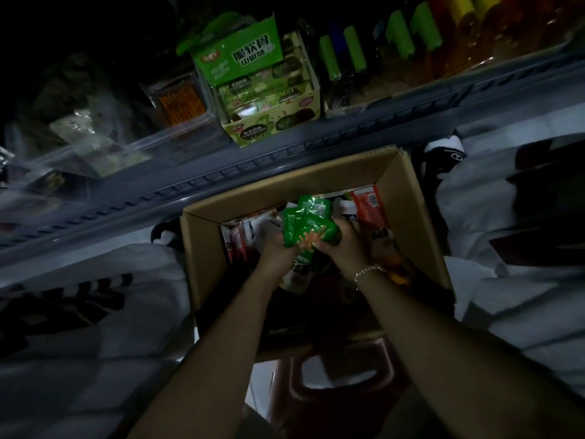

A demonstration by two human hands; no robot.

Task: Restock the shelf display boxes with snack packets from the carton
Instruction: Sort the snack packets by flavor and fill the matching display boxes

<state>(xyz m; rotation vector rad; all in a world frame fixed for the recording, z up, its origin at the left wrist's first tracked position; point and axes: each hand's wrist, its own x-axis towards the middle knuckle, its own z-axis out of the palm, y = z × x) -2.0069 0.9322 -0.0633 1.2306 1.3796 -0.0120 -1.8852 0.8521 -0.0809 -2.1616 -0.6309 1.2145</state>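
The plain brown corrugated cardboard carton (408, 198) holds glossy bright green snack packets (308, 221) with orange marks and red-and-white packets (368, 201); the open-topped cream shelf display box (269, 128) bears green splashes and dark blotches; its raised lid (239, 55) is green with white lettering.

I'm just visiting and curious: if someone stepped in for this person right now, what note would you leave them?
Left hand and right hand together grip a bunch of green snack packets over the open carton.
More packets, red and white, lie in the carton.
The green display box on the shelf already holds some packets; how full is unclear.
Left: carry this bunch up to the box, then continue.
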